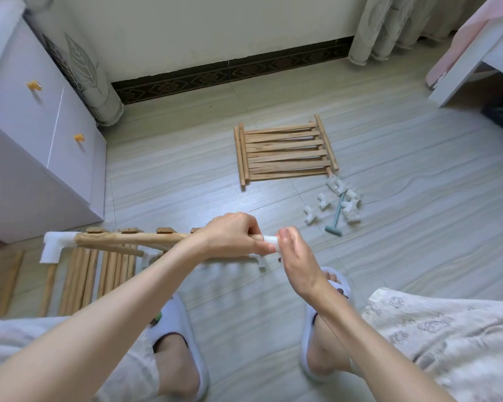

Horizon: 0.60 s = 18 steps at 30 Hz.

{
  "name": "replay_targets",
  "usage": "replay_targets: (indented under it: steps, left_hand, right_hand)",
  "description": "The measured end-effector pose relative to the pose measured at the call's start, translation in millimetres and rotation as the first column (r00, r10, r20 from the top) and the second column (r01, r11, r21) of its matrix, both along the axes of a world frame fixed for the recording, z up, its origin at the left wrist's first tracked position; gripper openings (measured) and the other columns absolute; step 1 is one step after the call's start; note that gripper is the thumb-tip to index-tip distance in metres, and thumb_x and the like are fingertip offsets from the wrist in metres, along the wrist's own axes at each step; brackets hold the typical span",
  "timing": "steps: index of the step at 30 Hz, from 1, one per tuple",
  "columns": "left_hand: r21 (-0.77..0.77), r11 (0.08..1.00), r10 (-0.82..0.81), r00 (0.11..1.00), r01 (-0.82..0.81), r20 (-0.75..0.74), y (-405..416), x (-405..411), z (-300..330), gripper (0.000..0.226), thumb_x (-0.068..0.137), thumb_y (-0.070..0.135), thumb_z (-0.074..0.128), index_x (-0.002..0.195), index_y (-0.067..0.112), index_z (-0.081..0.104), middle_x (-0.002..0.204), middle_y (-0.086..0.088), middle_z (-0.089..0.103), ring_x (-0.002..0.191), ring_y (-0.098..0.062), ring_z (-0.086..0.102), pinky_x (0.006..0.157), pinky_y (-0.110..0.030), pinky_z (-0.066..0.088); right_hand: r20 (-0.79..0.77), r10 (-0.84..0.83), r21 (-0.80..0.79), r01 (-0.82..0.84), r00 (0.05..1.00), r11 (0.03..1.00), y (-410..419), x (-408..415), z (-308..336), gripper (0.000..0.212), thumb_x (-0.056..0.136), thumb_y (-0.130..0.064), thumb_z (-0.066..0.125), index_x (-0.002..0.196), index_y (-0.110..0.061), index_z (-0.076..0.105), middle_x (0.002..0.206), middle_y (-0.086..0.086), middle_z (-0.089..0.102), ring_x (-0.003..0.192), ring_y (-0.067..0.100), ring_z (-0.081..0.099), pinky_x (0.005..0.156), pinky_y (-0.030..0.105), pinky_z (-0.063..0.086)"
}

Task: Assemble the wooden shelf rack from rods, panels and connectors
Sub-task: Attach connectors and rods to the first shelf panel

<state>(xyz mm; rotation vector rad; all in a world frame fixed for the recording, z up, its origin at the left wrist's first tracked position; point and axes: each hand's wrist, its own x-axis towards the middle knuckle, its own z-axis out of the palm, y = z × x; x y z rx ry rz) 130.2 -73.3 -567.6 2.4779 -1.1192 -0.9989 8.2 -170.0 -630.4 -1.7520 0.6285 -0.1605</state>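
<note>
- While our left hand (238, 233) curls round the wooden rod (134, 238) near its free end, we steady the part-built rack, whose slatted panel stretches away to the hand's left toward a white corner connector (55, 245).
- Our right hand (291, 250) pinches a white connector (269, 240) at its fingertips, just beyond the left knuckles; it appears to be seated on, or entering, the rod's end, though how deep we cannot tell.
- To do this step well, we judge that the socket should stay in line with the rod, with the push straight and the left grip close behind the joint as a brace.
- A blue-green mallet (336, 217) lies beyond the right hand, among loose white connectors (331, 200); we may need it if hand pressure fails.
- Farther ahead of both hands rests a second slatted panel (285, 152), flat on the floor.
- Below the left forearm lie spare rods (99, 277), side by side.
- No container holds any of the parts; all lie loose on the floor. The white cabinet (35, 134) beyond the left hand has its doors closed, so its contents are hidden.
</note>
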Motion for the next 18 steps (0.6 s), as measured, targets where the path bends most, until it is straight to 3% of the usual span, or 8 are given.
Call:
replay_targets:
  steps: [3, 6, 10, 15, 18]
  left_hand:
    - [0.026, 0.999, -0.028, 0.999, 0.029, -0.045, 10.3, -7.3, -3.7, 0.029, 0.080, 0.051, 0.064, 0.078, 0.027, 0.048, 0.078, 0.012, 0.052, 0.077, -0.012, 0.051, 0.062, -0.026, 0.039]
    - [-0.035, 0.999, -0.026, 1.000, 0.026, -0.002, 20.8, -21.3, -11.0, 0.032, 0.082, 0.048, 0.063, 0.087, 0.019, 0.049, 0.069, 0.025, 0.042, 0.072, -0.008, 0.046, 0.058, -0.020, 0.030]
    - [-0.083, 0.997, -0.002, 0.999, 0.006, 0.051, 32.0, -34.8, -19.5, 0.036, 0.080, 0.056, 0.060, 0.085, 0.023, 0.047, 0.067, 0.019, 0.045, 0.070, -0.010, 0.047, 0.061, -0.025, 0.030]
    - [-0.182, 0.983, 0.062, 0.987, -0.034, 0.151, 42.6, -45.1, -32.4, 0.037, 0.079, 0.060, 0.057, 0.083, 0.024, 0.046, 0.077, 0.007, 0.051, 0.079, -0.016, 0.046, 0.071, -0.030, 0.025]
    - [-0.231, 0.971, 0.108, 0.978, -0.065, 0.179, 47.9, -52.9, -36.9, 0.036, 0.083, 0.056, 0.056, 0.086, 0.022, 0.049, 0.068, 0.012, 0.050, 0.072, -0.012, 0.044, 0.071, -0.029, 0.023]
  right_hand:
    - [0.022, 0.040, -0.015, -0.039, 0.999, 0.999, 11.6, -10.6, -10.6, 0.036, 0.083, -0.056, 0.029, 0.082, -0.024, 0.045, 0.066, -0.012, 0.045, 0.058, 0.001, 0.040, 0.062, 0.030, 0.037]
    - [0.070, 0.038, -0.012, -0.038, 0.997, 0.999, 20.3, -20.6, -22.0, 0.048, 0.078, -0.065, 0.026, 0.089, -0.023, 0.048, 0.077, -0.016, 0.056, 0.067, 0.003, 0.047, 0.069, 0.031, 0.041]
    - [0.078, 0.077, -0.033, -0.075, 0.994, 0.997, 23.4, -28.3, -30.6, 0.049, 0.081, -0.065, 0.026, 0.092, -0.022, 0.048, 0.089, 0.004, 0.059, 0.080, 0.019, 0.055, 0.077, 0.041, 0.044]
    - [0.091, 0.113, -0.071, -0.107, 0.989, 0.992, 26.5, -32.1, -35.3, 0.033, 0.084, -0.059, 0.025, 0.090, -0.035, 0.047, 0.099, -0.010, 0.058, 0.096, 0.007, 0.055, 0.084, 0.022, 0.042]
    - [0.110, 0.116, -0.088, -0.107, 0.987, 0.990, 28.3, -33.1, -36.9, 0.029, 0.085, -0.056, 0.025, 0.091, -0.037, 0.046, 0.101, -0.014, 0.056, 0.100, 0.000, 0.052, 0.086, 0.013, 0.038]
